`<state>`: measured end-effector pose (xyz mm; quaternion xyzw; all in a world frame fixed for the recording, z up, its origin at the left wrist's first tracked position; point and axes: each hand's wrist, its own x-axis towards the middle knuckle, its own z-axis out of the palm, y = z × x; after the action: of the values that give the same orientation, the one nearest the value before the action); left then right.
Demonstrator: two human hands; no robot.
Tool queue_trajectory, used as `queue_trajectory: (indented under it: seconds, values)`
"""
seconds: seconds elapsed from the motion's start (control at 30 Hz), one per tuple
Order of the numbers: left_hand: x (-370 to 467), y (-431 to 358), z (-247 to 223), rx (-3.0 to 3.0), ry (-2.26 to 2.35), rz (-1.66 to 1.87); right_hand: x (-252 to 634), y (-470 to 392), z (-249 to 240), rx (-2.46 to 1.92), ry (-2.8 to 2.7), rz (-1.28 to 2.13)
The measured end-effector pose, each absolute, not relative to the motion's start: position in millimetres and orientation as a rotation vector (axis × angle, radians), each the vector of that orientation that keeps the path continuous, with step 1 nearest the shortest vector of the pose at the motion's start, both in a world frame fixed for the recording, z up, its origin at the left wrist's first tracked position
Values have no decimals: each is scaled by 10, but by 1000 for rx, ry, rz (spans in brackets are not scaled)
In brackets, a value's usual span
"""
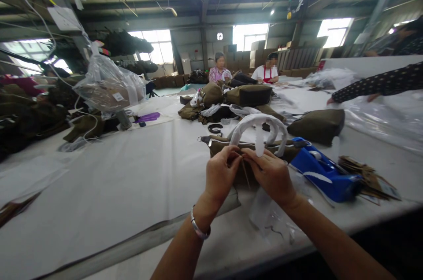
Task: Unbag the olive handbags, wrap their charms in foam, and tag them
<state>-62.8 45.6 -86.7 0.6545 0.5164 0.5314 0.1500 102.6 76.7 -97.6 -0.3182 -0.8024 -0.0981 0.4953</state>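
An olive-brown handbag (220, 144) with a zipper along its top lies on the table before me. Its handles (244, 123) stand up in an arch, wrapped in white padding. My left hand (220, 174) and my right hand (272, 176) meet at the bag's near side, fingertips pinched close together. A thin light string (246, 174) hangs down from between them. The fingers partly hide what they grip, and both hands cover much of the bag's front. Just right of my right hand is a blue tape dispenser (325, 172).
Brown paper tags (370, 178) lie beyond the dispenser. More olive bags (247, 95) are heaped at the back, with another bag (317, 126) to the right. Clear plastic (264, 214) lies nearest me. At the right, a co-worker's dotted sleeve (380, 79) reaches over the table; two people sit farther back.
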Motion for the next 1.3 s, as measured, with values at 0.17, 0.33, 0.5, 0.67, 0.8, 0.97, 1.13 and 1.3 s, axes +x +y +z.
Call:
queue_trajectory:
  seconds: [0.17, 0.33, 0.5, 0.67, 0.8, 0.97, 1.13, 1.3]
  values:
    - [-632, 465, -864, 1846, 1469, 1507, 1061, 791, -994, -743, -1991, -241]
    - [-560, 477, -872, 1784, 1434, 1546, 1012, 779, -1044, -747, -1882, -171]
    - [-540, 498, -863, 1768, 1424, 1549, 958, 781, -1092, -845, -1702, -3]
    - [-611, 509, -902, 1680, 1353, 1528, 962, 777, -1083, -850, -1727, 77]
    - [-608, 513, -918, 1703, 1378, 1524, 978, 785, -1073, -751, -1789, 13]
    - [-580, 569, -965, 1661, 1359, 1493, 984, 802, -1100, -756, -1790, -19]
    - [-644, 588, -1027, 1586, 1321, 1510, 1003, 816, -1118, -746, -1818, 13]
    - [-704, 541, -1067, 1598, 1289, 1538, 1036, 787, -1115, -848, -1784, 107]
